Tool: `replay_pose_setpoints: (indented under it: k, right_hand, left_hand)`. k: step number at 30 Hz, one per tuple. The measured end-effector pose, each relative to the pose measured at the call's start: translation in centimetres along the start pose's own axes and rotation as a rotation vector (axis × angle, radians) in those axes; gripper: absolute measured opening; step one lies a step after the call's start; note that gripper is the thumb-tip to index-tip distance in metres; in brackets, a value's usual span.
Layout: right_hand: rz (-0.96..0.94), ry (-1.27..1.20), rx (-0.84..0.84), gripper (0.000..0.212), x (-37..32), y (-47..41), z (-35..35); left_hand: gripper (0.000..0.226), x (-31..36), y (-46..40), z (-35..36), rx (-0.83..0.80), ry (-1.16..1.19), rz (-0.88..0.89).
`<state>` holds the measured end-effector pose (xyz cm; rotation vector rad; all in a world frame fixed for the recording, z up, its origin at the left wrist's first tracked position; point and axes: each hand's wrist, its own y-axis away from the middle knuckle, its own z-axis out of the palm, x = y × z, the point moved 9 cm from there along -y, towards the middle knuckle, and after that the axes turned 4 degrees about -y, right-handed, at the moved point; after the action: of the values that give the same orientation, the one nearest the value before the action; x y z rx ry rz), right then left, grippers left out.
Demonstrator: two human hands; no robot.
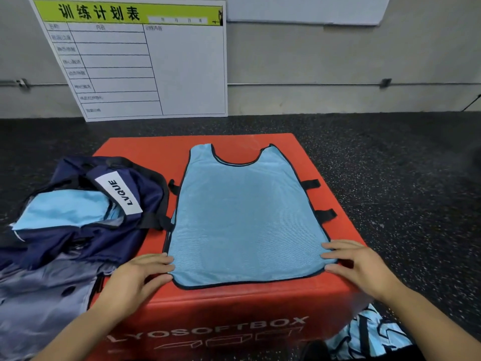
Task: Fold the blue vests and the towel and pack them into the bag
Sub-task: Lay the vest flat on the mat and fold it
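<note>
A light blue mesh vest with dark trim lies spread flat on the red soft box, neck hole away from me. My left hand rests with straight fingers on the vest's near left corner. My right hand lies flat on the near right corner. A navy bag with a white LVQUE label sits at the box's left, open, with folded light blue cloth inside it. More blue and white fabric lies on the floor at the lower right.
A whiteboard with a green header leans against the grey wall behind the box. Dark speckled floor surrounds the box. Grey cloth spreads below the bag at the lower left.
</note>
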<state>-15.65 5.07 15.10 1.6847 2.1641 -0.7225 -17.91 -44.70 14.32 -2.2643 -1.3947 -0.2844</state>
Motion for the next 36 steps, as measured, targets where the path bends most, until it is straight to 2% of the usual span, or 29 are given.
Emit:
replay_pose_setpoints:
  k: [3, 6, 8, 11, 15, 22, 26, 27, 31, 34, 36]
  right_hand:
    - [-0.023, 0.023, 0.041, 0.050, -0.5, -1.1, 0.1]
    - [-0.029, 0.010, 0.008, 0.026, -0.7, -2.3, 0.3]
    - [0.043, -0.077, -0.018, 0.013, -0.2, -3.4, 0.0]
    - [0.137, -0.298, 0.027, 0.013, 0.3, -5.5, -1.3]
    - [0.228, -0.526, 0.148, 0.012, 2.1, -7.8, -1.8]
    - [0.311, -0.680, 0.262, 0.012, 3.8, -11.4, -1.4]
    - [0.342, -0.346, 0.134, 0.015, 5.1, -12.4, 0.1]
    - [0.356, -0.328, 0.110, 0.018, 5.1, -12.5, 0.2]
    - [0.370, -0.557, -0.063, 0.048, 3.6, -12.1, -0.2]
    - [0.354, -0.639, -0.280, 0.039, 2.1, -10.8, 0.3]
    - [0.294, -0.549, -0.373, 0.036, 1.6, -10.5, 0.8]
  left_hand:
    - [0.042, 0.8, -0.9, -0.6, 0.048, -0.062, 0.002]
    - [0.032, 1.0, -1.9, -0.3, 0.045, -0.041, -0.036]
    - [0.026, 0.8, -3.0, -0.2, 0.059, 0.090, -0.111]
    - [0.018, 0.5, -5.2, -0.5, 0.089, 0.311, -0.239]
    - [0.004, 0.1, -8.1, -0.8, 0.147, 0.456, -0.360]
    - [0.004, -2.6, -11.1, -0.4, 0.313, 0.536, -0.526]
    - [0.006, -3.5, -11.1, 0.1, 0.295, 0.489, -0.586]
    - [0.006, -3.3, -11.1, 0.2, 0.275, 0.495, -0.568]
    - [0.025, -2.0, -11.5, 0.8, 0.079, 0.523, -0.437]
    - [0.031, -1.2, -11.4, 1.7, -0.055, 0.550, -0.360]
    - [0.031, -1.0, -11.4, 2.1, -0.118, 0.539, -0.334]
